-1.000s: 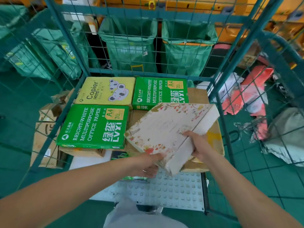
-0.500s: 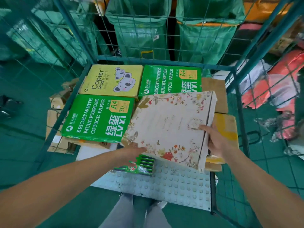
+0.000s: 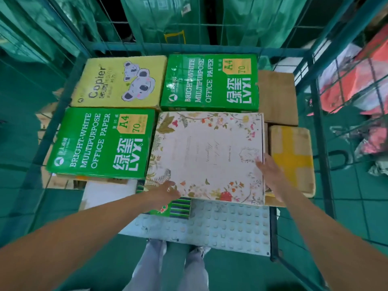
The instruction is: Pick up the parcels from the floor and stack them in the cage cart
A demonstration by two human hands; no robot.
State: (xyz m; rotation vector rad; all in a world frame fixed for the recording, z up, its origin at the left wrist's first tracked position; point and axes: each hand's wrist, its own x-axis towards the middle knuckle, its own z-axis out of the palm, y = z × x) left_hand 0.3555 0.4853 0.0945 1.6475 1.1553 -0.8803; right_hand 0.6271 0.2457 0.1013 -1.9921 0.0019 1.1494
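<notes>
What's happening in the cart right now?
A person is setting a flowered box into the cage cart, beside three paper boxes. The box lies flat on the stack. The left hand is at its near left corner and the right hand at its right edge, both open-fingered, apparently letting go.

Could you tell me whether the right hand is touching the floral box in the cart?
Touching. In the head view the right hand lies with its fingers on the right edge of the floral box, no gap between them.
</notes>
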